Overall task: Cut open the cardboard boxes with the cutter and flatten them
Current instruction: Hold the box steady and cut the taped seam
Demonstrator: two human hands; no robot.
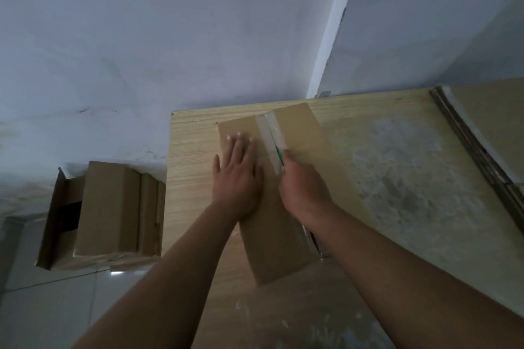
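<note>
Pressing down flat, fingers straight, with the left hand (236, 176) on the long brown cardboard box (306, 133), laid across the pale wooden table (192, 150). Gripped the green-handled cutter (280, 156) in the curled right hand (302, 187), blade at the clear tape strip (268, 127) over the centre seam. Called for a shallow blade kept to the seam, clear of the bracing fingers. Left further off, at the table's right end: stacked flat cardboard sheets (487, 127).

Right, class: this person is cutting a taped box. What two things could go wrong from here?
1. The left hand lies flat on the box beside the tape; if the cutter in the right hand slips sideways, it may nick it.
2. Mainly that flat palm steadies the box, so it might slide on the table.
</note>
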